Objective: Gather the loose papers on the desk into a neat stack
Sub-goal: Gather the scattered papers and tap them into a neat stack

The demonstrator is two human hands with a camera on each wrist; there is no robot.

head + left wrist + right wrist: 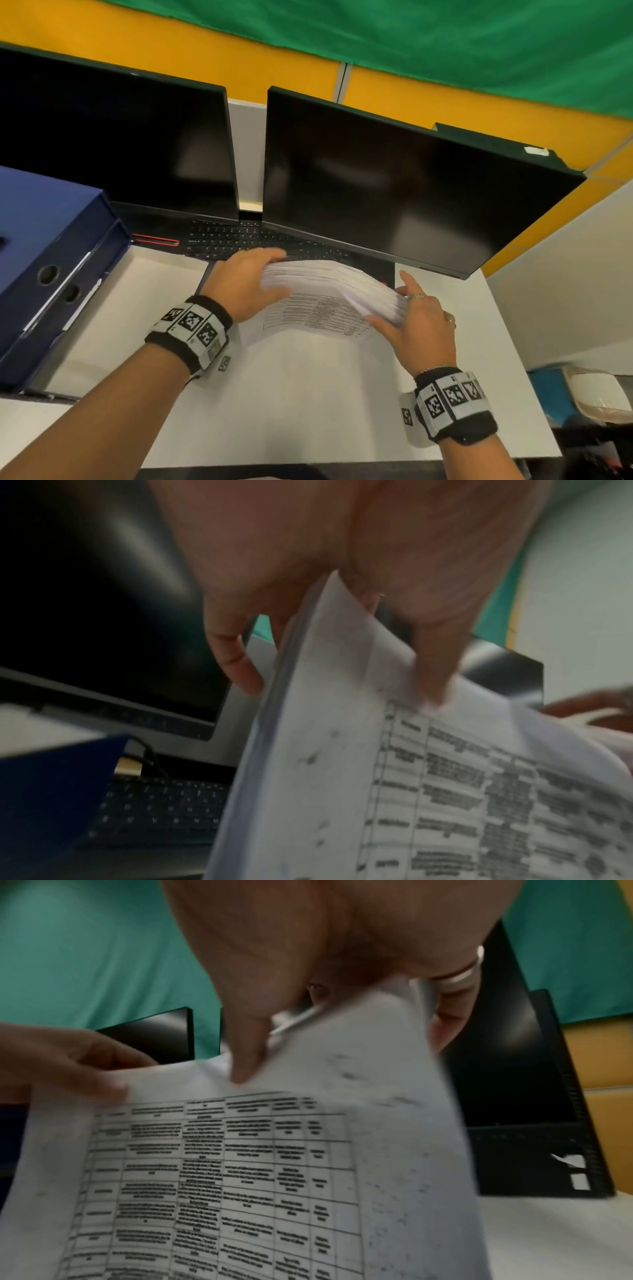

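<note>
Head view: papers [329,291] already gathered into one thick bundle, held up on edge between my left hand [246,284] and my right hand [418,325], above the white desk [308,394] and just in front of the keyboard [246,240]. Bundle sags in an arc; its top edges look fanned, not square. Printed table faces me. No stray sheet visible on the bare desk, so I judge collection largely done; what remains is squaring the edges and laying the stack flat. Blue binders [51,257] at left and two dark monitors [394,192] behind could hide a sheet; I cannot rule that out. Bundle's lower edge blurs against the desk: touching or clear of it, cannot tell.

Left wrist view: thumb [435,653] on the printed face, fingers [236,656] curled round the back, so this hand is grasping the bundle's left end. Heavy motion blur; text unreadable, sheet count not recoverable.

Right wrist view: thumb [246,1047] pressed on the front sheet, ringed finger [455,988] behind the edge, clamping the right end. Paper fills the lower frame and hides the desk beneath; the other hand is blurred and cut off at the left margin.
</note>
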